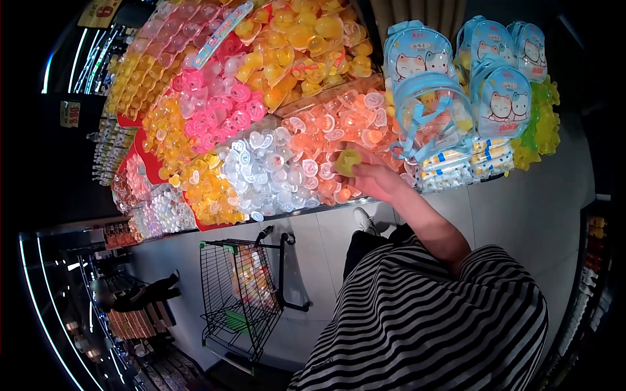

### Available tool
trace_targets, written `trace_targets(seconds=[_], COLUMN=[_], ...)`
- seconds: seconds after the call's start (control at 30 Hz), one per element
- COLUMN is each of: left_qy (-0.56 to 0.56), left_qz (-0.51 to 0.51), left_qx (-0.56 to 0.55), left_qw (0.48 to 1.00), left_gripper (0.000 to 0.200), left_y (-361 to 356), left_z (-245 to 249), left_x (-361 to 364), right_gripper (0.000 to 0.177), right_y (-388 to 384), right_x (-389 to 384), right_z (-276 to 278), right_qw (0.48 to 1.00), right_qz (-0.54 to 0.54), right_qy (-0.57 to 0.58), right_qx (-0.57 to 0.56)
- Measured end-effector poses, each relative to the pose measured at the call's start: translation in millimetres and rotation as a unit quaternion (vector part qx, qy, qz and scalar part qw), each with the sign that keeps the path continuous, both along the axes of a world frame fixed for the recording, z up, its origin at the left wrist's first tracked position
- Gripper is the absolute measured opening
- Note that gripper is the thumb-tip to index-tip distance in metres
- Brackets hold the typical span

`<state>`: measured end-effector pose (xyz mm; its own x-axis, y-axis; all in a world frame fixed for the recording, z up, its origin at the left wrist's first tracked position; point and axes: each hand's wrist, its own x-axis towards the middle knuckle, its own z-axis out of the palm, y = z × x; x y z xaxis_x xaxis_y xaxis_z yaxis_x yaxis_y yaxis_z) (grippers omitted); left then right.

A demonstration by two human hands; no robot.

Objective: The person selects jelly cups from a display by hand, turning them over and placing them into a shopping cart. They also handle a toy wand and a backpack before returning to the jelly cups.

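Note:
My right hand [373, 174] reaches over the display, its fingers closed around a small yellow-green jelly cup [348, 162]. Beneath and beside it lie loose orange jelly cups [355, 120] with round printed lids. Whitish clear jelly cups [257, 166] are heaped just left of the hand. My left hand is out of view.
Pink cups [222, 107] and bagged yellow cups [306, 39] are piled farther back. Blue cat-printed backpacks [420, 58] stand at right, near green packs [541, 117]. A shopping cart [238, 293] stands on the floor at left. Another person [140, 294] is farther off.

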<state>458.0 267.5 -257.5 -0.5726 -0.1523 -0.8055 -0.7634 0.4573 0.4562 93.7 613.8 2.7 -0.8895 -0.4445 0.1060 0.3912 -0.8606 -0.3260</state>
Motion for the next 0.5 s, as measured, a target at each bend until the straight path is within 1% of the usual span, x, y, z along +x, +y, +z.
trace_targets(seconds=[0.07,0.17,0.2,0.27,0.3,0.33,0.4,0.43,0.47,0.5], left_qy=[0.016,0.056,0.107,0.034,-0.002,0.005,0.028,0.038,0.109,0.103], left_qz=[-0.041,-0.114,-0.073,0.082,0.157,0.235,0.151,0.107,0.083,0.094], left_qx=[-0.026,-0.072,-0.037,0.030,0.065,0.116,0.060,0.034,0.040,0.040], left_qw=[0.999,0.989,0.991,0.996,0.985,0.965,0.986,0.993,0.990,0.989], left_gripper=[0.026,0.025,0.020,0.019,0.018,0.017,0.018,0.018,0.020,0.019], left_y=[5,1,-22,7,20,24,27,23,20,19], left_z=[0,-13,-53,-4,21,24,30,18,7,6], left_x=[-1,-8,-2,-34,-51,-57,-65,-64,-60,-55], right_gripper=[0.046,0.046,0.047,0.047,0.047,0.044,0.042,0.041,0.039,0.039], right_y=[5,9,11,15,16,16,13,13,11,12], right_x=[1,6,8,11,12,13,19,21,24,24], right_z=[2,2,4,6,5,1,-9,-9,-7,-5], right_qw=[1.000,1.000,1.000,0.999,0.999,0.999,0.999,0.998,0.997,0.995], right_qz=[0.013,0.025,0.020,0.024,0.026,0.025,0.032,0.034,0.029,0.037], right_qy=[0.013,-0.015,-0.021,-0.019,-0.016,-0.014,-0.044,-0.059,-0.070,-0.088], right_qx=[0.004,-0.008,0.007,0.016,0.019,0.013,0.007,0.007,0.012,0.023])
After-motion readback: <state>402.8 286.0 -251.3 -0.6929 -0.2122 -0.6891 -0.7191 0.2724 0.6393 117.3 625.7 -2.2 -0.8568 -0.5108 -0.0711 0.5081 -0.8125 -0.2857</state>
